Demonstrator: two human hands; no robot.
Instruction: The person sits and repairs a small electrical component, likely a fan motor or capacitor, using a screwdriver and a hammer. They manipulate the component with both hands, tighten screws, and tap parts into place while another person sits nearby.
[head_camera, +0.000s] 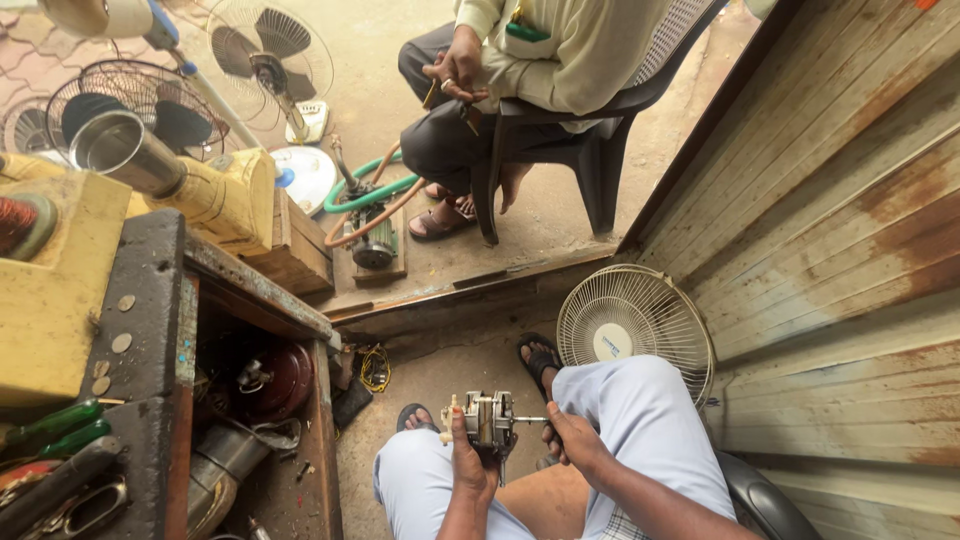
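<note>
- I see my left hand closed around the small fan motor, holding it up over my lap at about 6 o'clock in the head view, between my knees.
- My right hand is pinched narrow on a thin tool whose tip meets the motor's side at 3 o'clock; I cannot tell what kind of tool it is.
- I judge the main risk is the tip slipping off the motor and jabbing my left palm or thigh, since the motor is braced by one hand only, not on any tabletop.
- A loosened small part could drop to the concrete floor and roll under the cluttered workbench at 9 o'clock.
- The motor itself could twist out of my grip if I push hard sideways.
- Room is tight: a fan guard stands close at 1 o'clock, the rusty metal wall runs along 3 o'clock, and the bench edge crowds 9 o'clock.
- Another person sits on a plastic chair at 12 o'clock, well apart from my hands.
- Open space lies mostly straight ahead, over the floor beyond my sandalled feet.
</note>
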